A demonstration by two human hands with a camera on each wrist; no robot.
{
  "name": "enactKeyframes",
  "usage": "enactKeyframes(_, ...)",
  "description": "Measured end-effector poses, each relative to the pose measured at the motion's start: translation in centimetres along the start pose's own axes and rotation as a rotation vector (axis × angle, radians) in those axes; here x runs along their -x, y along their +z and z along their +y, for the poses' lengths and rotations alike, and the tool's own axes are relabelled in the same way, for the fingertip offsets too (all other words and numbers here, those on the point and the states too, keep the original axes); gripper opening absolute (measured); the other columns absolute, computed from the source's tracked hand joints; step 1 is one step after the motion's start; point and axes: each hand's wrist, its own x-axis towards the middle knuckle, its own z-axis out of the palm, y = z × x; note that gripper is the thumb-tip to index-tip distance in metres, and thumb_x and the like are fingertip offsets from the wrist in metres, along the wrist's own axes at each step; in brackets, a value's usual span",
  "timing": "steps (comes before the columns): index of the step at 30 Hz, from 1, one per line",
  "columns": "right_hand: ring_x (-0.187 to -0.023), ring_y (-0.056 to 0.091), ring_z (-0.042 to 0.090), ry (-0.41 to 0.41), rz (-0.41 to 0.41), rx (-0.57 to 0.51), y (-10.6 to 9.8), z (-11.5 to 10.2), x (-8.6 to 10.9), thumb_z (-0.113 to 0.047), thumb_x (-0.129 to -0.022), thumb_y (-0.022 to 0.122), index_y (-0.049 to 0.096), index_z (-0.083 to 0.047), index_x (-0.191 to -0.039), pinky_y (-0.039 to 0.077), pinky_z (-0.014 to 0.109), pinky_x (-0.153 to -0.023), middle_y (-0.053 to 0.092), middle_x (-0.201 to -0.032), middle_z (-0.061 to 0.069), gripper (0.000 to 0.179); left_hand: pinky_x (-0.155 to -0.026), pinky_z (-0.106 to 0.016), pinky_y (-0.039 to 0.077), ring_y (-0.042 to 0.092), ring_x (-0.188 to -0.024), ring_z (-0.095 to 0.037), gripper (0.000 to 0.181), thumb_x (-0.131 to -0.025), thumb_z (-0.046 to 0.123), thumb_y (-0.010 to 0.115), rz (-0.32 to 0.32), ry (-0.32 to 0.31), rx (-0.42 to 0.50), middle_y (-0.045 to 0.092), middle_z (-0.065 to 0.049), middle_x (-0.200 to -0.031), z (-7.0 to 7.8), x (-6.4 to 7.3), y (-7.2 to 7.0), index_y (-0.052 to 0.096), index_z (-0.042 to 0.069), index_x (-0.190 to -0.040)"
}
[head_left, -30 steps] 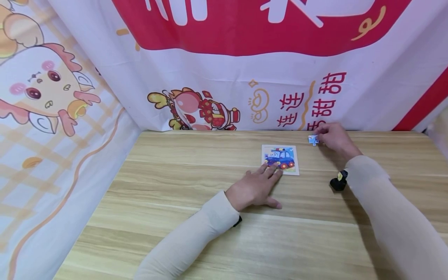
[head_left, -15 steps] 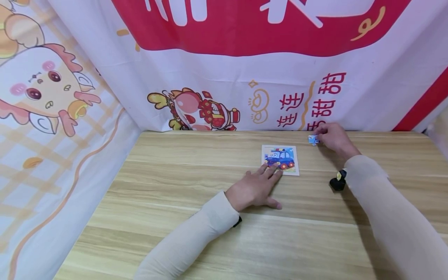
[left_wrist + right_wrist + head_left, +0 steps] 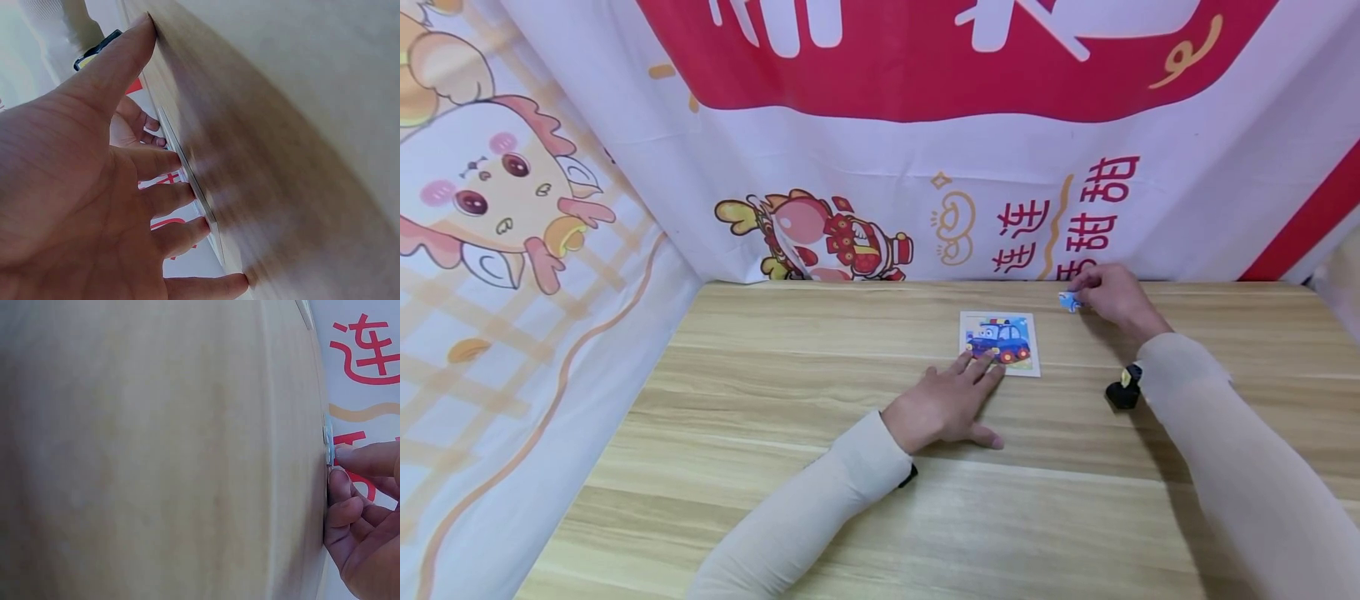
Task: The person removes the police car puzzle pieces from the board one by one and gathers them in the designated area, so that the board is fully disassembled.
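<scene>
Right of centre on the cloth (image 3: 865,158), red characters (image 3: 1108,178) read 连连 and 甜甜; white lettering (image 3: 824,21) up top is cut off. Below, my right hand (image 3: 1116,298) pinches a puzzle piece (image 3: 1068,302), partly hiding it. My left hand (image 3: 951,406) spreads flat, touching the car puzzle (image 3: 1000,333) left of the piece.

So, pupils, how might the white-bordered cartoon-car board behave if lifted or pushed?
The cartoon-car board is probably fairly stiff: its edge looks straight in the left wrist view. It looks thin, so likely light. Lying flat on the wooden tabletop, it would probably slide rather than tip, though the left hand touching it might resist.
</scene>
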Motion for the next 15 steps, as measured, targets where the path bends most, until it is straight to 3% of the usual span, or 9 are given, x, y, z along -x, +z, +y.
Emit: enactKeyframes(15,-0.094,0.054,0.029,0.011,-0.003,0.006,0.08,0.22,0.07,0.003,-0.101,0.058,0.068,0.011,-0.12,0.049,0.025,-0.066,0.06,-0.115,0.026,0.023,-0.125,-0.063,0.032,0.01,-0.165,-0.026,0.102,-0.092,0.067,0.067,0.001,0.005,-0.005,0.007,0.0,-0.179,-0.01,-0.01,0.05,0.017,0.022,-0.17)
